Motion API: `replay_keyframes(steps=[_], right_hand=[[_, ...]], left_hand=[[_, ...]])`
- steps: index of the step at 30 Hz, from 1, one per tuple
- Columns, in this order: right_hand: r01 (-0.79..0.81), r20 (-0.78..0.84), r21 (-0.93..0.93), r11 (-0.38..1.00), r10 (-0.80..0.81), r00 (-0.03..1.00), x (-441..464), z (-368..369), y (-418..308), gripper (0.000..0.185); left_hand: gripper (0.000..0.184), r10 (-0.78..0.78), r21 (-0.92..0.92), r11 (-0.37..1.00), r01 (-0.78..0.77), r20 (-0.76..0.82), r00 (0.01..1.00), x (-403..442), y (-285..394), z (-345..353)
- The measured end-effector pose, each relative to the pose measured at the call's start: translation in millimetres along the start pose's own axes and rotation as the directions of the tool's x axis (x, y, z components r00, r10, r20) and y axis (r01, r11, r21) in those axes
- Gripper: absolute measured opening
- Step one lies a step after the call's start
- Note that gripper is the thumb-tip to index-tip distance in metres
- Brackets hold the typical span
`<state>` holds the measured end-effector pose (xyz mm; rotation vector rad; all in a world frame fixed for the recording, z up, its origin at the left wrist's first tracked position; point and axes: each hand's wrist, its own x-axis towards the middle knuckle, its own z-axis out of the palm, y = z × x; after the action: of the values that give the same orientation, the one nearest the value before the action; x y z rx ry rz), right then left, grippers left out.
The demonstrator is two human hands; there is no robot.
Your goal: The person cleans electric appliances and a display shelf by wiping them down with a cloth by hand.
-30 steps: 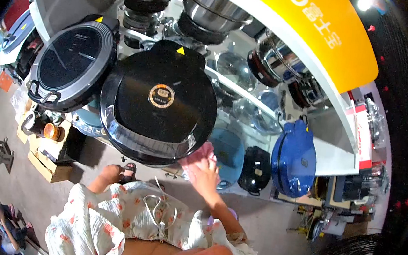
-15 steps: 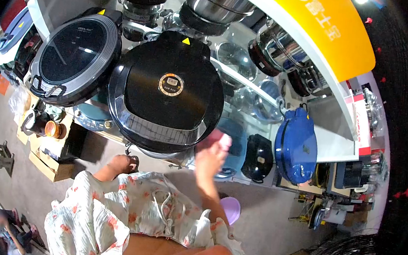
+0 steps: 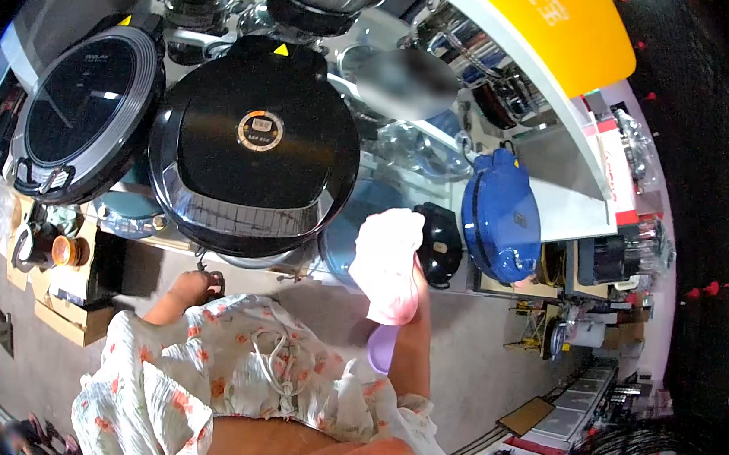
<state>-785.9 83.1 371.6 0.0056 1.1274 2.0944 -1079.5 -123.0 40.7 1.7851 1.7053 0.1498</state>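
Pink cloth (image 3: pixel 387 264) sits bunched in my right hand (image 3: pixel 419 289), fingers apparently closed but hidden, beside the small black appliance (image 3: pixel 439 244). I'd tuck loose folds in; whether my left hand (image 3: pixel 193 286) grips anything, I can't tell.

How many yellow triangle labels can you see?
3 clear labels, one each at the upper end of the silver-rimmed appliance, large black appliance and blue appliance. More may be hidden or too blurred at the left edge.

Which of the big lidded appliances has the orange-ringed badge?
The black appliance, left in view of the pink cloth at the right hand. The silver-rimmed appliance and blue appliance show no such ringed badge.
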Motion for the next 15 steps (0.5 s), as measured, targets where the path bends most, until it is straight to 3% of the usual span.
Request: replay_keyframes(steps=[1,2,3,5,7,8,10,11,13,15], right_hand=[[0.11,0.078,-0.43,0.896,-0.084,0.993,6.8,3.8,-15.3,0.036],[0.231,0.242,-0.855,0.465,-0.038,0.97,9.2,7.7,-27.9,0.037],[0.395,0.398,-0.91,-0.128,0.009,0.918,12.1,13.0,-25.7,0.037],[0.235,0.379,-0.782,-0.577,-0.14,0.915,31.0,19.0,-10.3,0.036],[0.24,0.488,-0.28,-0.93,0.077,0.87,61.3,12.2,-1.6,0.034],[0.283,0.492,0.169,-0.944,0.33,0.806,81.5,0.8,-13.9,0.033],[0.196,0.296,0.486,-0.852,0.371,0.88,95.2,-6.4,30.7,0.034],[0.115,0.298,0.506,-0.855,0.298,0.907,103.1,-3.3,39.9,0.035],[0.004,0.307,0.483,-0.876,0.173,0.936,127.3,8.5,45.7,0.037],[0.061,0.254,0.577,-0.814,0.25,0.935,175.2,26.7,19.3,0.043]], left_hand=[[0.014,0.044,0.03,0.999,-0.044,0.0,0.999,-1.9,1.2,-8.7],[0.017,0.02,0.059,0.998,-0.021,0.004,1.0,-5.2,4.6,-15.0],[0.019,-0.033,0.067,0.997,0.031,0.019,0.999,-6.3,8.3,-22.6],[0.022,-0.079,0.033,0.996,0.079,0.004,0.997,-16.3,17.2,-41.5],[0.028,-0.063,-0.046,0.997,0.06,-0.062,0.996,-28.3,24.4,-62.6],[0.027,-0.081,-0.033,0.996,0.078,-0.11,0.991,-28.6,20.3,-61.2],[0.024,-0.111,-0.008,0.994,0.112,-0.201,0.973,-28.0,11.2,-50.3],[0.026,-0.193,-0.064,0.981,0.186,-0.152,0.969,-26.4,10.2,-46.6],[0.027,-0.281,-0.122,0.958,0.259,-0.229,0.932,-31.9,7.0,-34.0],[0.027,-0.269,-0.192,0.959,0.211,-0.366,0.891,-33.0,-12.6,-0.7]])
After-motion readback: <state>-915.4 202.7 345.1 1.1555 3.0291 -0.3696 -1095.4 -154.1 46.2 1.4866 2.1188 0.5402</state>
